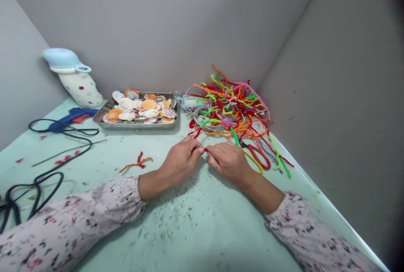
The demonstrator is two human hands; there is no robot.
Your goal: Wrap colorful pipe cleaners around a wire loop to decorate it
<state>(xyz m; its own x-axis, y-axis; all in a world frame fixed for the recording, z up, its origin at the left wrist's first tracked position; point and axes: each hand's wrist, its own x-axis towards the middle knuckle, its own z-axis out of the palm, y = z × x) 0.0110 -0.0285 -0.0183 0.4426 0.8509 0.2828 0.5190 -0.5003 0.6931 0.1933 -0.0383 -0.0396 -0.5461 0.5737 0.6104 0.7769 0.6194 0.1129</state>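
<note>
My left hand (184,156) and my right hand (229,160) meet over the middle of the table, fingertips pinched close together. Between them shows a short bit of red pipe cleaner (206,150), gripped from both sides. Beyond my fingers arches a fuzzy strand with green, pink and red sections (226,124); it seems to run down to both hands, but its ends are hidden. To the left of my left hand lies a small twisted orange and red pipe cleaner piece (139,163). Scissors with red and yellow handles (261,158) rest just beyond my right hand.
A heap of coloured pipe cleaners (236,99) and coiled wire (202,116) sits at the back right. Left of it stands a metal tray (139,126) of seashells. Farther left are a blue glue gun (67,119), its black cord (52,175) and a blue-lidded bottle (77,84).
</note>
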